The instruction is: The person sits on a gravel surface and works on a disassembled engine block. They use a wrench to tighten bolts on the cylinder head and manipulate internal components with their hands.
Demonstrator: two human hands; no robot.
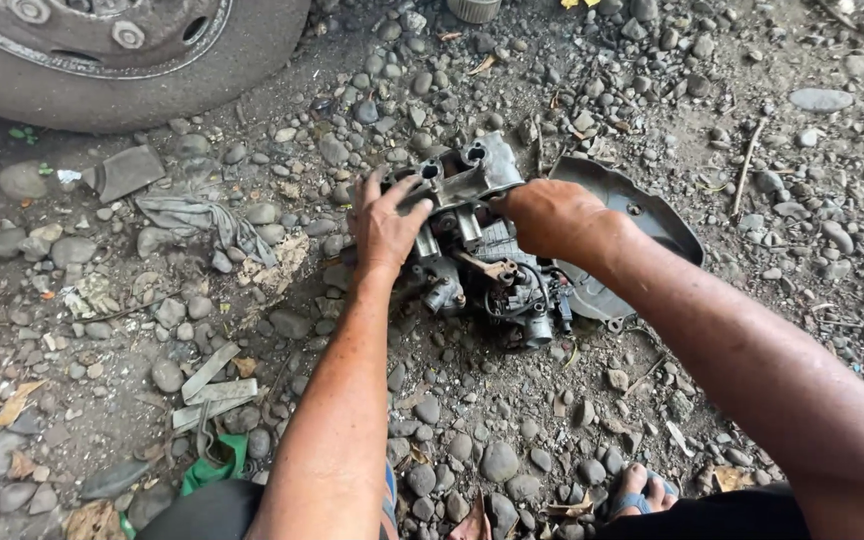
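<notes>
A greasy grey metal engine part (472,250), with round ports on top and hoses and levers below, rests on stony ground in the middle of the head view. My left hand (384,222) grips its left side, fingers curled over the top edge. On the right, my right hand (550,215) closes over the part's upper right end. A dark curved metal cover (642,215) lies flat just behind and to the right of my right hand.
A large vehicle tyre (132,60) fills the top left. A dirty rag (197,215) and flat metal scraps (207,385) lie on the gravel at left. My sandalled foot (637,490) shows at the bottom, and loose stones cover the ground.
</notes>
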